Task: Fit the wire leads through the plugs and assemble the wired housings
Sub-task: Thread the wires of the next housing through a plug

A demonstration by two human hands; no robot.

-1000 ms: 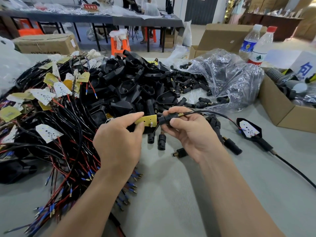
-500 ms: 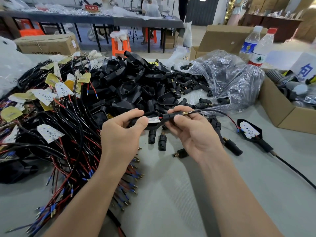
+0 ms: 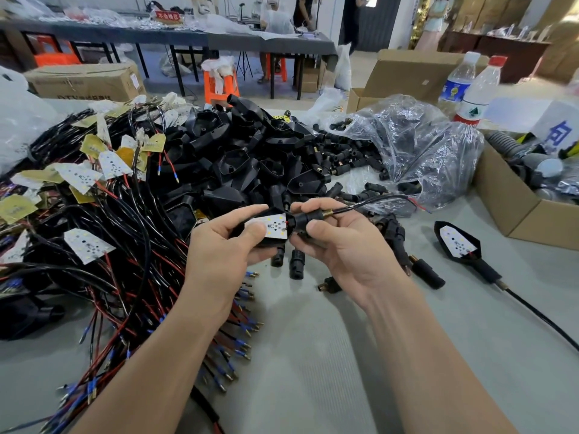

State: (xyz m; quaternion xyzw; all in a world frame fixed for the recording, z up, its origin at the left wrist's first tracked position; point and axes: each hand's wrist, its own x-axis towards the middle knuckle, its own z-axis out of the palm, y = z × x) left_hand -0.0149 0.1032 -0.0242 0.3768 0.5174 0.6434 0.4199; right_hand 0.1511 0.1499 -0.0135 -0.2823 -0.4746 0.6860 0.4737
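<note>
So, big grey table [image 3: 360, 386] first. Its left side is buried under a tangle of black and red wires [image 3: 103, 261] with little LED boards soldered on, some face up and white, some showing the yellow back. Behind the hands sits a heap of empty black housings [image 3: 250, 158]. To the right of that, a crumpled clear bag [image 3: 423, 151] spills out black plugs. A cardboard box [image 3: 507, 211] stands at the right edge, and two bottles [image 3: 477, 89] stand behind the bag.

Both hands are up over the middle of the table, close together. The left hand [image 3: 219, 258] pinches a housing [image 3: 270, 243], with the forefinger stretched along its top edge and the thumb pressed on the white board [image 3: 274, 225] lying face up in it. The right hand [image 3: 341, 249] grips the plug [image 3: 305, 218] between thumb and curled fingers. That plug butts right up against the narrow end of the housing. A brass threaded bit sticks out of its far end, and the black lead [image 3: 369, 203] runs from there off to the right, ending in a red tip near the bag.

One finished unit [image 3: 459, 244] lies on the table well to the right, board up, with its cable trailing toward the right edge. A few loose plugs [image 3: 296, 264] lie just under the hands.
</note>
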